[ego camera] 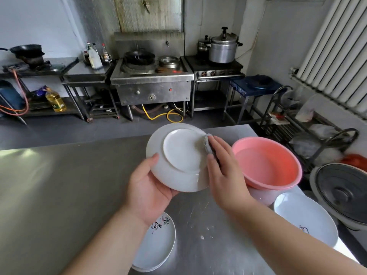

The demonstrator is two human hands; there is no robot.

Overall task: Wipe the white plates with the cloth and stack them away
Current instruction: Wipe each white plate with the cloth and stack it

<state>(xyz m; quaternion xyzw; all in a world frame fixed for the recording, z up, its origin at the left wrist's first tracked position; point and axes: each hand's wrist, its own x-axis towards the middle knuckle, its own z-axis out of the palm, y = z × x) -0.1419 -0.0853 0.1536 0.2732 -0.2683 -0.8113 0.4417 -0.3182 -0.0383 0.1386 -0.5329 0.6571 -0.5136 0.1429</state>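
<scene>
Plate: the white plate [178, 155] is held up above the table [59, 195]. It is tipped, and its bottom side faces up.
Left hand: the left hand [148, 187] grips the plate's near left edge. The thumb is on top and the fingers are under.
Right hand: the right hand [222, 167] lies flat and pushes the grey cloth [207, 144] onto the plate.
What matters: the cloth is at the plate's right edge. The rest of the plate lies to the left of it, so I think the wipe must go left.
Pile of plates [156, 249]: it sits on the table under the left arm, nearer that hand.
Other plate [303, 217]: it lies to the right, just beside the pink bowl [258, 181].
</scene>
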